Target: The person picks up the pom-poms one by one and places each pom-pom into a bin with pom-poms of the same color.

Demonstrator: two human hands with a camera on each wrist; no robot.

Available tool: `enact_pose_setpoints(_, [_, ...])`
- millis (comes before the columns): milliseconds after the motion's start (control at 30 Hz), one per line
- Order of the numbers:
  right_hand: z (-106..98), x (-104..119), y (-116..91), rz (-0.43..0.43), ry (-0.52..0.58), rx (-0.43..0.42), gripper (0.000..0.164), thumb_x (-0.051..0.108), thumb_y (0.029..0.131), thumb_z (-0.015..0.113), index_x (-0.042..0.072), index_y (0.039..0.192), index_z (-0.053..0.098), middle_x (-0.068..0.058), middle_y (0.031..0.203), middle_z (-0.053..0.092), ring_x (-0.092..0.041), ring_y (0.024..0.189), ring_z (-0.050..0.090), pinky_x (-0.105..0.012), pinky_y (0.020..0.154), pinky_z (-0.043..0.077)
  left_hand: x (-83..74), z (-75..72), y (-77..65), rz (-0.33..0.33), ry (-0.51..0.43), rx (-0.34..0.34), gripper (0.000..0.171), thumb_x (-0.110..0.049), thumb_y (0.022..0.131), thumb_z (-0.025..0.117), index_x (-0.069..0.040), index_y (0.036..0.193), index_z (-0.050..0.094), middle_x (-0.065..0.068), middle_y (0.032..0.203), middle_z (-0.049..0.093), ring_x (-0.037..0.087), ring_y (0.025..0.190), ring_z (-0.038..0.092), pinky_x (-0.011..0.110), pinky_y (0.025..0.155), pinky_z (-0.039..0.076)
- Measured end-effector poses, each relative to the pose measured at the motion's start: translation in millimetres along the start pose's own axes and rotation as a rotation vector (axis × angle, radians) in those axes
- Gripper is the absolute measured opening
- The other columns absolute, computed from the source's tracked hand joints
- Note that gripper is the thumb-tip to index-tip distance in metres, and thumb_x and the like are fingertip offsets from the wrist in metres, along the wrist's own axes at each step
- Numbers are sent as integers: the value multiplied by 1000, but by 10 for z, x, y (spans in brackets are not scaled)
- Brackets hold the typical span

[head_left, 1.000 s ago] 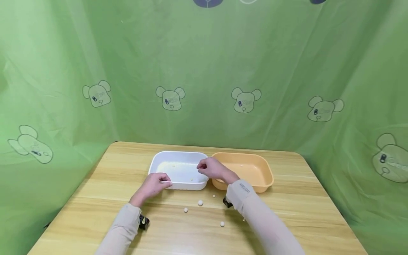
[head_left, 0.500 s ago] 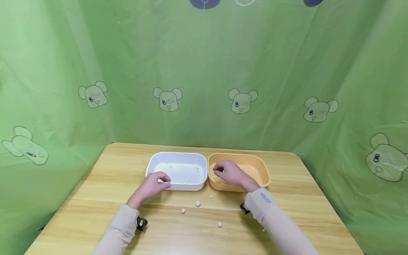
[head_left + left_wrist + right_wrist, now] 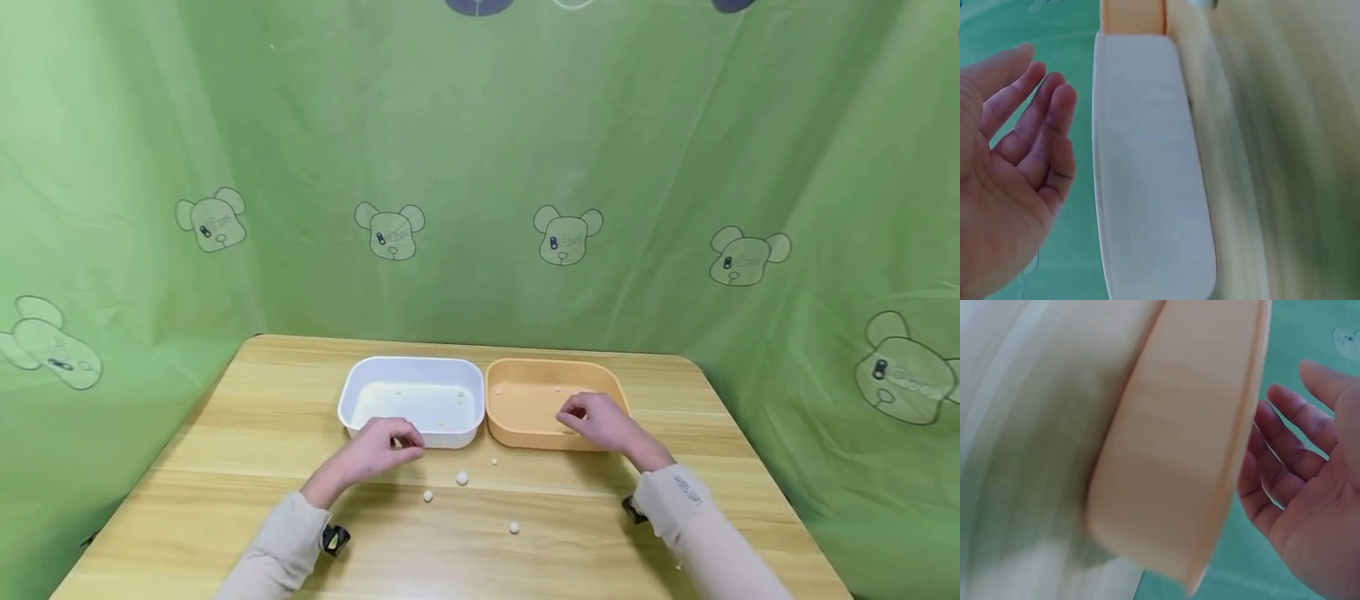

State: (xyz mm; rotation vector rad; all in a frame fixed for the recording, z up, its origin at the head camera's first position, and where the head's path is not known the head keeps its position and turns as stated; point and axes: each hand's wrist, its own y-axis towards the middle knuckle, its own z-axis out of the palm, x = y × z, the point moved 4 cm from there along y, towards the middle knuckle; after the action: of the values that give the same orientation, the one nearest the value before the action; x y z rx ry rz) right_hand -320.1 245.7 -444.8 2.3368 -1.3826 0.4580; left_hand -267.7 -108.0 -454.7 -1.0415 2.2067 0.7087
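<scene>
My left hand point(image 3: 378, 450) hovers at the front edge of the white basin point(image 3: 352, 392), fingers loosely bent. In the left wrist view, that hand point(image 3: 1016, 169) holds nothing, and its palm shows beside the basin's outer wall. Over the right front part of the orange basin point(image 3: 517, 437) hangs my right hand point(image 3: 603, 421). The right wrist view shows the right hand point(image 3: 1310, 469) relaxed, with no object in its fingers. Small pale balls point(image 3: 461, 394) lie scattered in the white basin. Inside the orange one are a tiny ball point(image 3: 498, 393) on the left and another ball point(image 3: 557, 389) farther back.
Both basins stand side by side on the wooden table point(image 3: 262, 400). In front of them lie a larger white ball point(image 3: 462, 478), a smaller ball point(image 3: 427, 496), a tiny ball point(image 3: 494, 461) and a nearer ball point(image 3: 513, 527). A green curtain point(image 3: 480, 292) hangs behind the table.
My right hand has moved right, from over the white basin across the orange one. My left hand has come off the white basin's front rim, slightly toward me and right.
</scene>
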Motion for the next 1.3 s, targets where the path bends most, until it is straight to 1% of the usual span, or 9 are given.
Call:
enact_pose_setpoints(167, [-43, -149, -127, 21, 31, 7, 12, 24, 88, 68, 13, 83, 68, 8, 78, 62, -10, 74, 56, -29, 68, 48, -17, 145, 6, 17, -16, 128, 12, -19, 88, 68, -9, 94, 69, -12, 86, 64, 5, 81, 59, 30, 76, 51])
enact_pose_setpoints(233, [-55, -207, -169, 22, 34, 9, 15, 27, 87, 70, 13, 82, 68, 8, 77, 62, -10, 73, 56, -28, 67, 48, -17, 193, 8, 26, -20, 179, 13, -19, 87, 68, -7, 94, 69, -12, 87, 64, 5, 82, 59, 32, 78, 51])
enact_pose_setpoints(333, [-61, -283, -216, 27, 34, 10, 16, 29, 85, 71, 15, 80, 68, 9, 75, 61, -9, 71, 54, -25, 64, 47, 2, 259, 7, 21, -22, 247, 14, -17, 85, 70, -7, 94, 69, -9, 88, 63, 5, 83, 59, 30, 79, 50])
enact_pose_setpoints(467, [-47, -338, -256, 20, 37, 10, 17, 32, 85, 71, 17, 78, 67, 11, 72, 60, -8, 66, 51, -23, 59, 45, 64, 351, -10, -22, -9, 315, 19, -15, 81, 74, -8, 97, 68, -5, 90, 63, 6, 81, 59, 24, 75, 49])
enact_pose_setpoints(567, [-12, -364, -269, 12, 44, 23, 19, 34, 86, 70, 17, 76, 68, 9, 70, 60, -7, 63, 49, -24, 56, 43, 102, 410, -27, -43, 11, 350, 23, -14, 78, 77, -9, 98, 68, -4, 90, 63, 7, 80, 59, 21, 73, 48])
enact_pose_setpoints(700, [51, -411, -280, 36, 39, 34, 26, 39, 87, 67, 17, 73, 69, 6, 67, 62, -5, 60, 47, -22, 55, 41, 123, 459, -31, -19, 44, 369, 24, -14, 75, 79, -10, 98, 69, -7, 86, 61, 8, 79, 57, 21, 73, 46])
enact_pose_setpoints(833, [79, -437, -285, 44, 35, 14, 30, 41, 87, 66, 16, 71, 69, 3, 67, 64, -6, 59, 47, -22, 54, 41, 145, 477, -13, 3, 90, 372, 24, -13, 75, 78, -12, 97, 69, -8, 84, 58, 7, 78, 55, 21, 72, 45])
enact_pose_setpoints(1100, [73, -448, -298, 3, 17, -53, 28, 38, 85, 69, 17, 66, 69, 10, 61, 61, -3, 54, 47, -21, 50, 41, 103, 506, 12, 25, 196, 370, 21, -11, 74, 78, -13, 93, 69, -10, 81, 54, 3, 74, 50, 18, 68, 44])
enact_pose_setpoints(1300, [90, -464, -303, 27, 11, -33, 32, 46, 86, 65, 21, 67, 68, 11, 62, 60, -3, 55, 46, -22, 51, 41, 115, 542, 15, 33, 220, 364, 14, -8, 77, 76, -15, 85, 68, -14, 74, 55, -1, 69, 50, 17, 66, 44])
